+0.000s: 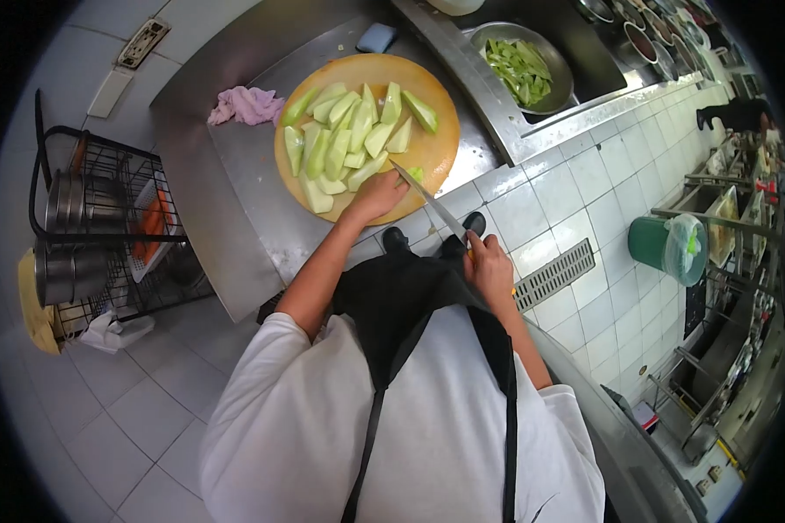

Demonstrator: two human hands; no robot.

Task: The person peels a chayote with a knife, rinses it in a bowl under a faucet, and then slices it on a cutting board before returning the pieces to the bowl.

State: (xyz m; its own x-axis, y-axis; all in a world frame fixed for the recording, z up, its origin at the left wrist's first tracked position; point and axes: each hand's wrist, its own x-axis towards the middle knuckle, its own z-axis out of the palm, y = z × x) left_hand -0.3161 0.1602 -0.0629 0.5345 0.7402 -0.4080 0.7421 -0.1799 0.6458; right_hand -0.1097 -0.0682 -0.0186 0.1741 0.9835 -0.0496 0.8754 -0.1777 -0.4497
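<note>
Left hand point(379, 193) reaches over the cutting board's point(442, 96) near edge, grip unclear; right hand point(490, 266) clenches the knife point(438, 207).

white short-sleeved shirt point(305, 427) | black apron point(397, 296) | thin black straps point(510, 418) | black shoes point(396, 239)

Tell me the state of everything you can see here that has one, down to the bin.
Green pieces: cut into wedges, heaped loosely.
Board: mostly covered, bare towards its right edge.
Knife: unsheathed, gripped in the right hand.
Left hand: at the board's near side, grip unclear.
Pan: uncovered, holding cut greens.
Pink cloth: crumpled.
Green bin: lined with a plastic bag.
</note>
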